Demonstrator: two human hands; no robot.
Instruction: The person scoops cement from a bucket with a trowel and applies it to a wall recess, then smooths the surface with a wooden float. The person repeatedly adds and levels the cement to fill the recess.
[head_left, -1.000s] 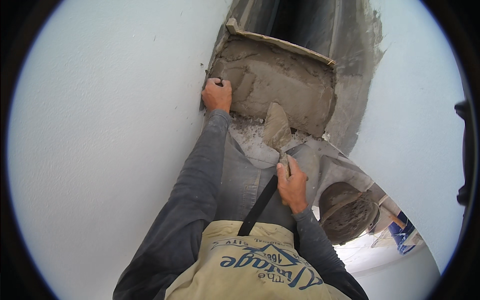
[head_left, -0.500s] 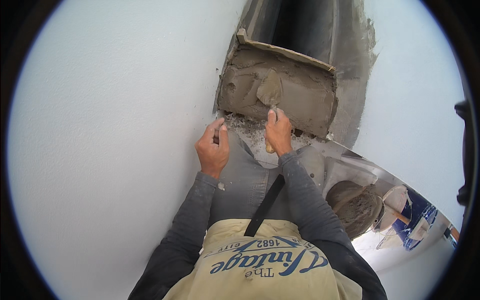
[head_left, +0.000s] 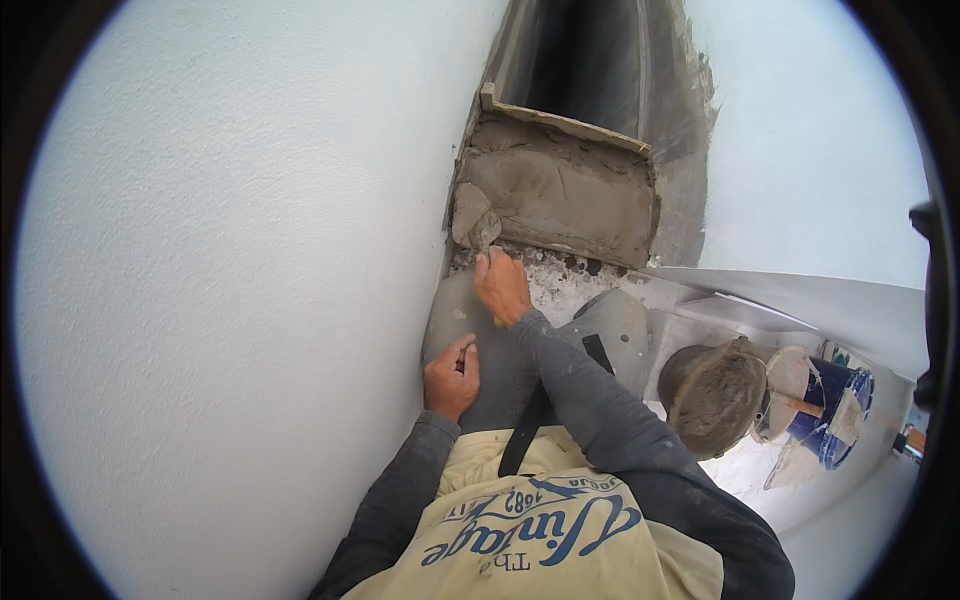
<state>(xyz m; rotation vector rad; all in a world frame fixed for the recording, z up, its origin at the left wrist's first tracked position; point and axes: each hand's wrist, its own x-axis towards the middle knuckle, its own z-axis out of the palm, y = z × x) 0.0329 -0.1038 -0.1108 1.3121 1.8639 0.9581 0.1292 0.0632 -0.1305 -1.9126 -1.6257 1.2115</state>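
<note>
My right hand is closed round the handle of a trowel. The trowel's mortar-smeared blade lies against the near left corner of a block of wet grey mortar. A thin wooden board runs along the mortar's far edge, with a small upright piece at its left end. My left hand is curled closed over my left thigh, close to the white wall, and I see nothing in it. The trowel's handle is mostly hidden by my right hand.
White walls rise closely on the left and on the right. Past the board lies a dark recess. To my right stand a bucket of mortar and a blue bucket. Mortar crumbs litter the floor before my knees.
My right hand has carried the trowel left, from the middle of the mortar to its near left corner. My left hand has drawn back toward my body. The mortar's middle looks smoother.
</note>
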